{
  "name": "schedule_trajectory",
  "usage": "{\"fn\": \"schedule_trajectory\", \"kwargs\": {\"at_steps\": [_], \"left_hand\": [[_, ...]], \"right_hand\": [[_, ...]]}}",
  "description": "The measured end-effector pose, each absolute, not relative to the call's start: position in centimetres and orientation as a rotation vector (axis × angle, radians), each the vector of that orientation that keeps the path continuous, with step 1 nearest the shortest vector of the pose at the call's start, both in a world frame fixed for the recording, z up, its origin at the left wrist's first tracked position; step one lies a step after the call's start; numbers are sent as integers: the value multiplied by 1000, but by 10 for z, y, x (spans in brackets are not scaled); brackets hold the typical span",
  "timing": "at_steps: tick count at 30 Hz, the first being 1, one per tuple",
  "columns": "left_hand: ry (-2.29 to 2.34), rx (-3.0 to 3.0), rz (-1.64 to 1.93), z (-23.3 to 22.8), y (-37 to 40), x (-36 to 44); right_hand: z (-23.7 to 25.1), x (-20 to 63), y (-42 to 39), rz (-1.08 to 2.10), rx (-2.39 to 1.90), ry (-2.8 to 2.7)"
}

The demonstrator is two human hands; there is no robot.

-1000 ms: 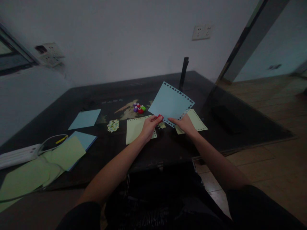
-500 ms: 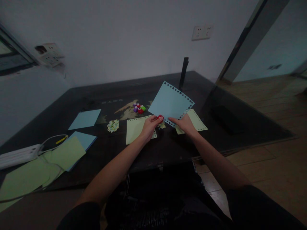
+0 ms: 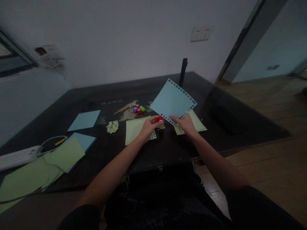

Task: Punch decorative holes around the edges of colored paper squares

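My left hand (image 3: 149, 126) is closed on a small red craft punch (image 3: 160, 119). In my right hand (image 3: 185, 124), the thumb lies on top of a light blue sheet of paper (image 3: 174, 99), gripping its lower right part. Small shapes are punched along several of the sheet's edges. The red punch sits close to the sheet's near edge; whether they touch I cannot tell. Under my left hand lies a pale green sheet (image 3: 134, 128) with punched edges, and another punched green sheet (image 3: 197, 122) is beneath my right hand. Little paper cut-outs (image 3: 161, 126) lie below the punch.
Several coloured punches (image 3: 138, 109) stand grouped beyond the left green sheet. A pile of paper cut-outs (image 3: 112, 126) lies left of it. Farther left are a blue sheet (image 3: 84, 120), stacked green paper (image 3: 64, 155) and a white power strip (image 3: 19, 156) with cables. A black post (image 3: 183, 72) rises at the back.
The blue sheet has shifted slightly to the right and up with my right hand. Its near edge has drawn away from the red punch in my left hand.
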State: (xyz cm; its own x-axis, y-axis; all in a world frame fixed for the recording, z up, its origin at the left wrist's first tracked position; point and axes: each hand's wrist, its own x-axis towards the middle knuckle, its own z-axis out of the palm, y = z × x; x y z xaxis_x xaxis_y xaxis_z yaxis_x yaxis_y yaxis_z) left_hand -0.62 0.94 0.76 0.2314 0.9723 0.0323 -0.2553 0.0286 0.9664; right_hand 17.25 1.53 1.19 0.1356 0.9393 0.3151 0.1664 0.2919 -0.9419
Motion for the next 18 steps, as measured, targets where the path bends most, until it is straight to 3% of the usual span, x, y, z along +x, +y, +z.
{"fn": "schedule_trajectory", "kwargs": {"at_steps": [18], "left_hand": [[1005,1890,880,15,17,-25]], "right_hand": [[9,174,19,796,-1105,-1295]]}}
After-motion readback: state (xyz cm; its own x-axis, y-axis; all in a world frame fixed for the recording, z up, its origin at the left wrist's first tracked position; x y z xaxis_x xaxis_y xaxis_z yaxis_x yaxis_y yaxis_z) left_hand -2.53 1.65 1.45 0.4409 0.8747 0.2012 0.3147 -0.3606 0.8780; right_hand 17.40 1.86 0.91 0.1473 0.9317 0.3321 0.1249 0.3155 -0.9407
